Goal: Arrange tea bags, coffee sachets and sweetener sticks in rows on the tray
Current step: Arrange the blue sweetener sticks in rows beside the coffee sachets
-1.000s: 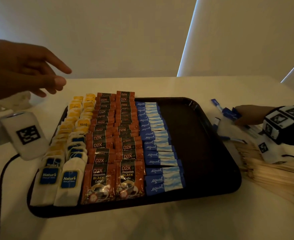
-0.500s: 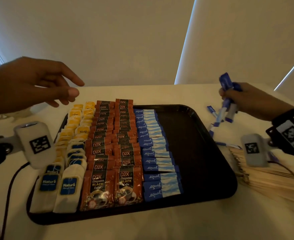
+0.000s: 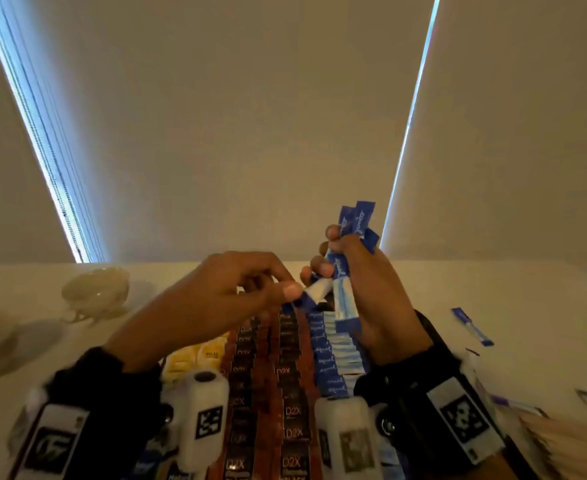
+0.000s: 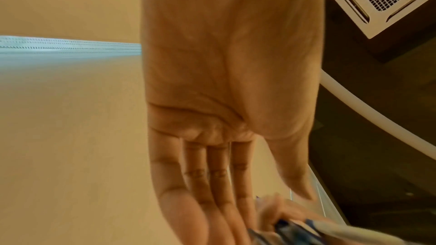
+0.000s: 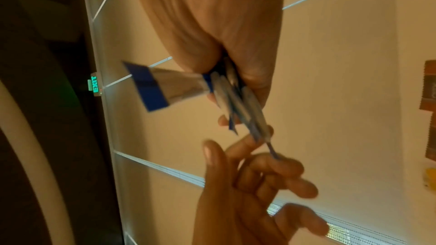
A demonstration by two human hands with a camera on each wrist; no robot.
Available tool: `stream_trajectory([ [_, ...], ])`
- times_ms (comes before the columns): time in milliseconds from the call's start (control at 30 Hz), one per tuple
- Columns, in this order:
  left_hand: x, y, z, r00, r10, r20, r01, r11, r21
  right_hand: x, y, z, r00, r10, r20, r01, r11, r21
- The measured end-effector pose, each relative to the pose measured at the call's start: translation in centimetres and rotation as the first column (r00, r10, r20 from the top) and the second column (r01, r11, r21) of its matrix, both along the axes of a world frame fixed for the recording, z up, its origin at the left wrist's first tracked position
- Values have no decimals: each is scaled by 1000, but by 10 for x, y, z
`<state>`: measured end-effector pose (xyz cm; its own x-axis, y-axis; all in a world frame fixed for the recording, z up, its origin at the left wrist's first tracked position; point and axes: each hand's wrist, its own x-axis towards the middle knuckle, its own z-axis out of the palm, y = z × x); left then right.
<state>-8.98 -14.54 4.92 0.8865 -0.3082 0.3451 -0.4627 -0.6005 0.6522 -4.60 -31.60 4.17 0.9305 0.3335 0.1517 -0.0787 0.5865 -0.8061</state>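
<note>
Honestly, the risk sits where your hands meet above the tray's rows. Starting at the left, the pale bowl (image 3: 94, 293) stands well clear on the table (image 3: 493, 299). Your left hand (image 3: 216, 299) pinches the lower end of one sweetener stick (image 3: 314, 292) between thumb and fingertip, its other fingers loosely curled. Your right hand (image 3: 371, 299) is wrapped round a fanned bundle of sweetener sticks (image 3: 352, 223), held upright. Pull that one stick too fast and its neighbours may slide out with it and drop onto the coffee sachets (image 3: 290, 372) and the laid row of sweetener sticks (image 3: 333, 355) below, knocking them askew. Farther right, a loose stick (image 3: 472, 326) lies on the table, easily forgotten.
</note>
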Motion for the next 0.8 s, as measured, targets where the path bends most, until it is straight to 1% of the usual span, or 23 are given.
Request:
stream_trajectory([
  [67,0,-6,-1,999,37,5,-37,999,-13,0,7,-2,997,-64,30,65,997,-36],
  [133,-1,-11,-1,996,88,20,-88,996,19,1,8,-2,994,-100,50,102,994,-42],
  [233,-2,-19,-1,994,106,40,-109,989,96,1,5,-2,994,-91,65,91,996,3],
  [300,-2,-23,-1,991,117,62,-123,987,101,1,3,-2,996,-48,72,44,998,53],
  [367,-3,-26,1,984,144,104,-153,985,78,1,2,-2,994,-23,108,12,994,108],
  [433,-5,-28,2,978,173,119,-176,984,17,0,2,-2,985,-46,167,22,990,141],
  [533,-8,-31,4,977,181,110,-174,982,-67,-3,2,-1,965,-63,254,28,990,139],
  [633,-10,-35,3,985,150,86,-139,983,-119,-3,-1,1,963,-56,263,25,993,117],
  [733,-13,-41,3,967,180,181,-171,983,-64,-4,-6,3,966,-71,248,53,996,77],
  [800,-18,-46,5,936,228,267,-205,972,-112,-4,-7,3,956,-114,270,104,993,49],
])
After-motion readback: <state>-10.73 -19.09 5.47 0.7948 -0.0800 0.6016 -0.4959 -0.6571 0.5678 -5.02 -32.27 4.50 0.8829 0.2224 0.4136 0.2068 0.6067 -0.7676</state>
